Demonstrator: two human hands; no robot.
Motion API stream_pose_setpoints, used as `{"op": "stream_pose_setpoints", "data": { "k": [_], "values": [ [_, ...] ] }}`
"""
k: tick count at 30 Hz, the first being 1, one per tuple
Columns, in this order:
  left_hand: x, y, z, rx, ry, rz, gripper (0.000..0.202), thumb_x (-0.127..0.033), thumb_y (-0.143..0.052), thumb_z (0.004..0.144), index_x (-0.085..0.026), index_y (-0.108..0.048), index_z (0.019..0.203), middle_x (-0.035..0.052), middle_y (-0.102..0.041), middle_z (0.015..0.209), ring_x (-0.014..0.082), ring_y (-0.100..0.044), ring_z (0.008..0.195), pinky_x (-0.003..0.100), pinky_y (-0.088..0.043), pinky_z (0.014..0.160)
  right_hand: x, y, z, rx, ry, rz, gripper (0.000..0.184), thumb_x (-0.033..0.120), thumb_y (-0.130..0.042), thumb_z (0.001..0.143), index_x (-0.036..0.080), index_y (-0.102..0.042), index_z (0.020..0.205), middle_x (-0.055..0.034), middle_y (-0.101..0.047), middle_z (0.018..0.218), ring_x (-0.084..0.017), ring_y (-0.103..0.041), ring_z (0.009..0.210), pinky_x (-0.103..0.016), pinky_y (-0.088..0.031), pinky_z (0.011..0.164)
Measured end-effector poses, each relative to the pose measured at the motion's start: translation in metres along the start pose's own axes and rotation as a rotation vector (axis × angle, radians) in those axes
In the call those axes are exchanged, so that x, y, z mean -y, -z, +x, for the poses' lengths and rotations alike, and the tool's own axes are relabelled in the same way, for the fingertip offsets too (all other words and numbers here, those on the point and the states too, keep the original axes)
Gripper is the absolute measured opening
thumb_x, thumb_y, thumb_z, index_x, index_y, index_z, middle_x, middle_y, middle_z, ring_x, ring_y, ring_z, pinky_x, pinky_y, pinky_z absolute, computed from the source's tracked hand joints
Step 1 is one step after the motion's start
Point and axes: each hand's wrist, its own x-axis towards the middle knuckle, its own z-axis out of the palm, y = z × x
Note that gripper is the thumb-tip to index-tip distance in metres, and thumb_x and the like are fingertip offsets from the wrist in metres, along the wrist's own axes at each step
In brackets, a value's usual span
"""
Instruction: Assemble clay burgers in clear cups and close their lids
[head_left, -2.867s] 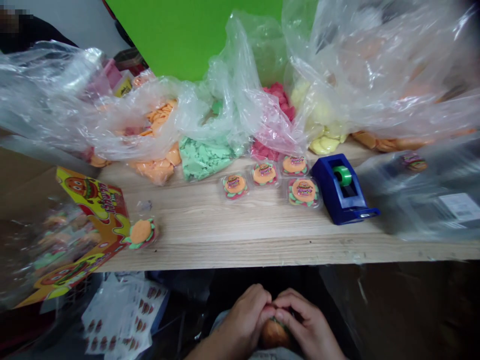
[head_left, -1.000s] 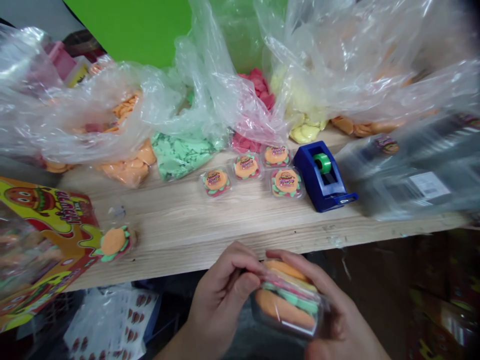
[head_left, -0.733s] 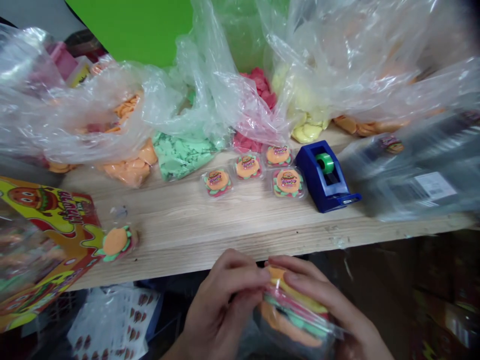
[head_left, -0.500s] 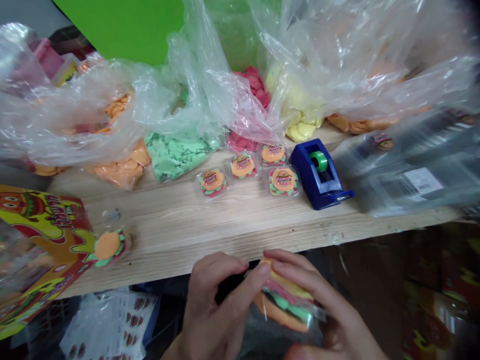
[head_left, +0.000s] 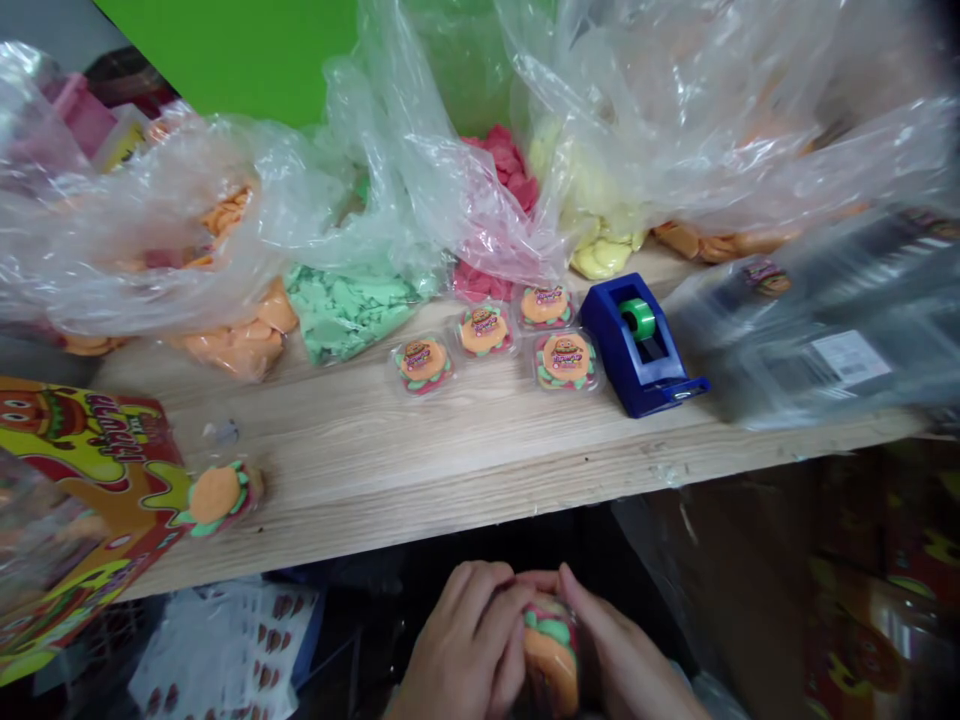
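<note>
Burger-shaped gummy pack [head_left: 551, 655] in clear plastic, upright on edge, below table front; L hand [head_left: 465, 650] and R hand [head_left: 622, 655] both closed round it, fingers on its sides, narrow gap. Sticker sheet [head_left: 225, 650] lower L, burger prints (partly hidden). On wooden table [head_left: 420, 500]: gummy burger [head_left: 217, 497] touching printed box [head_left: 82, 460]; 4 more packs [head_left: 484, 332] grouped beside blue tape dispenser [head_left: 637, 345]. Further back: green candy pieces [head_left: 345, 312], red [head_left: 480, 285], yellow [head_left: 604, 258], orange [head_left: 236, 345], under clear plastic bags [head_left: 420, 150]. Green backdrop [head_left: 225, 50] behind.
</note>
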Motion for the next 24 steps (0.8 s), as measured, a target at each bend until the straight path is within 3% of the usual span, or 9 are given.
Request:
{"op": "stream_pose_setpoints", "data": {
  "k": [3, 7, 13, 18, 21, 24],
  "values": [
    [-0.002, -0.002, 0.001, -0.042, 0.011, 0.014, 0.023, -0.010, -0.047, 0.077, -0.015, -0.056, 0.098, 0.0085, -0.063, 0.089, 0.0181, -0.059, 0.080, 0.028, -0.054, 0.070, 0.006, -0.001, 0.002, 0.112, -0.176, 0.286, 0.045, 0.051, -0.038, 0.087, 0.020, -0.066, 0.104, -0.0077, -0.068, 0.103, -0.024, -0.060, 0.103, -0.036, -0.044, 0.089],
    [-0.003, -0.005, 0.002, -0.038, 0.046, -0.012, 0.014, -0.021, -0.053, 0.077, -0.017, -0.054, 0.091, 0.0069, -0.062, 0.085, 0.0184, -0.059, 0.077, 0.029, -0.054, 0.066, 0.016, 0.001, 0.002, 0.125, -0.153, 0.177, 0.043, 0.047, -0.042, 0.087, 0.015, -0.066, 0.102, -0.0098, -0.067, 0.106, -0.025, -0.054, 0.110, -0.038, -0.033, 0.100],
    [-0.006, -0.019, 0.006, -0.009, 0.115, -0.076, 0.006, -0.023, -0.048, 0.079, -0.018, -0.046, 0.077, 0.0038, -0.054, 0.072, 0.0167, -0.049, 0.067, 0.029, -0.047, 0.058, 0.010, 0.004, 0.001, 0.145, -0.153, 0.158, 0.027, 0.039, -0.052, 0.083, 0.022, -0.068, 0.096, -0.0044, -0.065, 0.108, -0.023, -0.052, 0.112, -0.034, -0.032, 0.100],
    [-0.009, -0.025, 0.012, -0.057, 0.085, -0.140, 0.010, -0.016, -0.044, 0.079, -0.018, -0.043, 0.070, 0.0034, -0.051, 0.066, 0.0160, -0.045, 0.064, 0.029, -0.040, 0.057, 0.009, 0.002, 0.001, 0.114, -0.186, 0.263, 0.020, 0.033, -0.057, 0.078, 0.021, -0.068, 0.091, -0.0034, -0.066, 0.102, -0.021, -0.054, 0.106, -0.032, -0.037, 0.095],
    [-0.010, -0.025, 0.011, -0.073, 0.025, -0.176, 0.010, -0.013, -0.044, 0.077, -0.017, -0.045, 0.068, 0.0037, -0.051, 0.064, 0.0157, -0.045, 0.064, 0.029, -0.040, 0.058, 0.015, 0.000, -0.001, 0.097, -0.232, 0.329, 0.013, 0.027, -0.059, 0.076, 0.019, -0.068, 0.079, -0.0011, -0.067, 0.085, -0.018, -0.059, 0.089, -0.030, -0.041, 0.085],
    [-0.009, -0.026, 0.005, -0.091, -0.012, -0.233, 0.009, -0.011, -0.043, 0.076, -0.016, -0.050, 0.072, 0.0051, -0.053, 0.070, 0.0166, -0.048, 0.068, 0.030, -0.041, 0.061, 0.018, -0.002, -0.001, 0.065, -0.245, 0.352, 0.011, 0.027, -0.062, 0.073, 0.018, -0.069, 0.075, -0.0001, -0.066, 0.078, -0.017, -0.059, 0.085, -0.027, -0.042, 0.080]
  ]
}}
